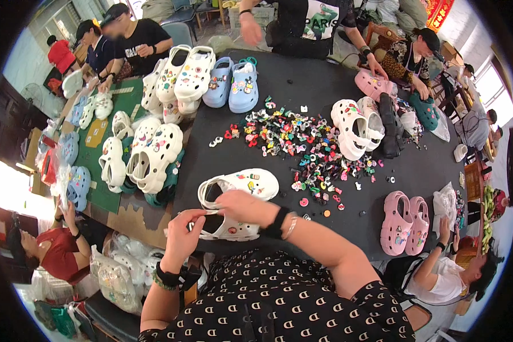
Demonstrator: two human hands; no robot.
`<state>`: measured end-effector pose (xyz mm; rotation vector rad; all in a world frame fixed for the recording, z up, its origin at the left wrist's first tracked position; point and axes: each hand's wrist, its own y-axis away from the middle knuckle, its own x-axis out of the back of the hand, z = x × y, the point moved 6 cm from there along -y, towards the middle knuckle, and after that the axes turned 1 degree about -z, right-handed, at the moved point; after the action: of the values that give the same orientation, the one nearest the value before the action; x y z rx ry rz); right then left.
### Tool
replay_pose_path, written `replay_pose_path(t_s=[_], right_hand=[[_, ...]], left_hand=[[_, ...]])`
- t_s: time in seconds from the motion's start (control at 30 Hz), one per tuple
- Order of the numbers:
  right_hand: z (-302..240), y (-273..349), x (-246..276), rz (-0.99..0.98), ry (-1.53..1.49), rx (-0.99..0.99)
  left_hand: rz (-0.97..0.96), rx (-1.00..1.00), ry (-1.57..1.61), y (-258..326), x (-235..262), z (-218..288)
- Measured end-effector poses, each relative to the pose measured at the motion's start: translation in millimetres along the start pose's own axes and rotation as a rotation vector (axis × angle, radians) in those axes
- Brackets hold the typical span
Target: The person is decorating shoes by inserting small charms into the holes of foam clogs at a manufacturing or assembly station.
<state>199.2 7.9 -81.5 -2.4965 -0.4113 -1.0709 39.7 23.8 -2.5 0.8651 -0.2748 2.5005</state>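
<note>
Two white clogs lie in front of me, toes to the right. The farther clog (255, 181) carries colourful charms on its top. The nearer clog (239, 230) is partly covered by my hands. My left hand (182, 232) is closed in a pinch over the heel end of the nearer clog. My right hand (240, 206) reaches across between the two clogs, fingers bent and meeting the left fingertips. A small pale bit shows between the fingertips, too small to name. Beyond the clogs spreads a heap of mixed shoe charms (290, 137).
On the black table (330, 233) stand pink clogs (397, 223), white clogs (349, 128), a black pouch (389, 125) and blue clogs (244, 85). More white clogs (156, 157) stand at left by a green mat (105, 191). Several people work around the table; a far person's hand (376, 65) touches a pink clog.
</note>
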Motion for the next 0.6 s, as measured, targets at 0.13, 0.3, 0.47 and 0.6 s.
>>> replay_pose_path(t_s=[0.13, 0.3, 0.47, 0.6], right_hand=[[31.8, 45.7, 66.1, 0.192, -0.018, -0.324], [43.6, 97.1, 66.4, 0.154, -0.050, -0.399], [26.7, 101.6, 25.5, 0.020, -0.015, -0.260], [5.8, 85.2, 10.5, -0.039, 0.083, -0.194]], left_hand=[[-0.174, 0.188, 0.188, 4.3, -27.0, -31.8], [-0.264, 0.265, 0.148, -2.5, -64.1, -57.0], [-0.614, 0.545, 0.081, -9.6, -95.7, -64.5], [-0.585, 0.552, 0.415, -8.6, -125.5, -73.0]])
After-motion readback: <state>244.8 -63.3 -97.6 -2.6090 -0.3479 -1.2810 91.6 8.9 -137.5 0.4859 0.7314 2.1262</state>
